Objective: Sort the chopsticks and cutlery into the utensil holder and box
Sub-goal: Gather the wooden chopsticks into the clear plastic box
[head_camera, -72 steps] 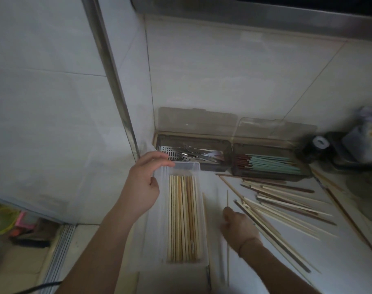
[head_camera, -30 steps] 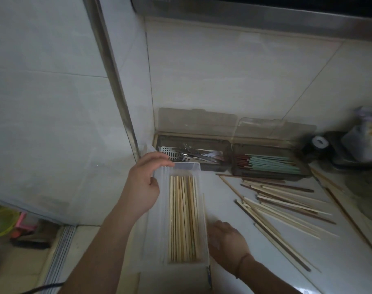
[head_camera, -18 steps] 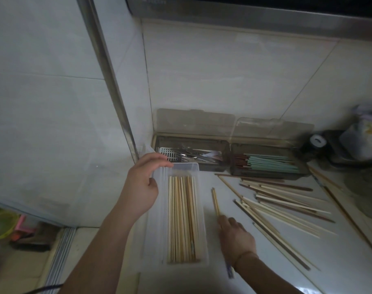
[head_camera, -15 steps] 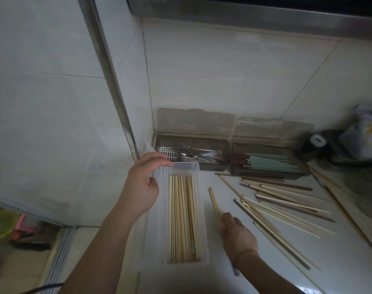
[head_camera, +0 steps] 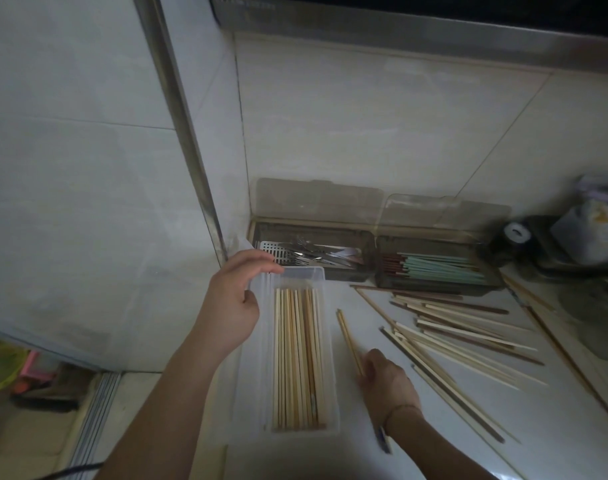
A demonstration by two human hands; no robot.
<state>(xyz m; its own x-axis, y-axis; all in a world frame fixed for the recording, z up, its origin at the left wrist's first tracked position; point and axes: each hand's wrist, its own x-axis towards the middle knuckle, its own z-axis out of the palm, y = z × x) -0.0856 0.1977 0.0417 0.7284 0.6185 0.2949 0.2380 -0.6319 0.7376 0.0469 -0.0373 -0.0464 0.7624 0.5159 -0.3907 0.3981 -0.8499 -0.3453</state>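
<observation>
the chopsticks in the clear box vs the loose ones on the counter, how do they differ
The chopsticks in the clear box lie parallel in one tight row; the loose chopsticks on the counter are fanned out and crossing. The boxed ones are nearly all pale wood; the loose pile mixes pale and dark brown sticks. The boxed set is walled in; the loose pile lies bare. Both lie flat.

Dim light around me. Pale tiled walls [head_camera: 382,133] meet in a corner above the white counter [head_camera: 555,427]. A metal strip [head_camera: 181,109] runs down the wall edge; a steel ledge [head_camera: 399,32] spans overhead. Floor [head_camera: 25,441] lies lower left.
</observation>
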